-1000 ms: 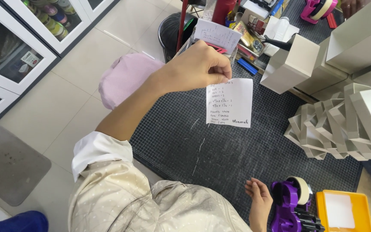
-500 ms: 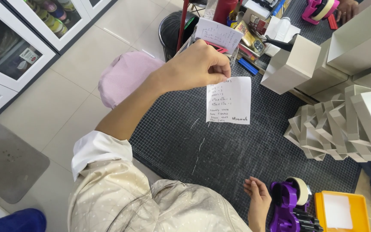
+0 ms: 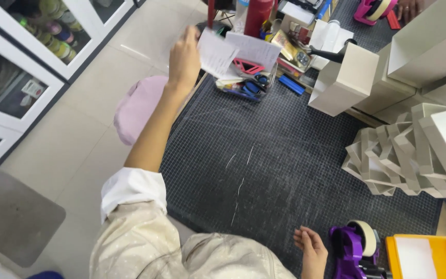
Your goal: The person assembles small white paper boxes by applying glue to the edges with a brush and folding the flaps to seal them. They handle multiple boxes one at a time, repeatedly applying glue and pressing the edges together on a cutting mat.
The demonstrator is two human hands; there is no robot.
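Observation:
My left hand (image 3: 184,54) is stretched out to the far left edge of the black gridded cutting mat (image 3: 285,175). It pinches a small white handwritten note (image 3: 216,51), held above a clear tray of scissors and tools (image 3: 248,82). A second white sheet (image 3: 256,49) leans in that tray just right of the note. My right hand (image 3: 311,250) rests on the mat's near edge with its fingers apart and nothing in it. It lies right beside a purple tape dispenser (image 3: 354,248).
White foam-board boxes (image 3: 347,77) and a folded white card structure (image 3: 404,155) fill the mat's right side. An orange tray (image 3: 419,256) sits at the near right. A pink stool cushion (image 3: 137,106) and glass cabinets (image 3: 21,62) stand left. Another person's hand (image 3: 411,8) is by a pink tape dispenser (image 3: 373,10).
My left hand has lifted the note off the middle of the mat and carried it far left, over the tool tray. My right hand has stayed by the purple dispenser.

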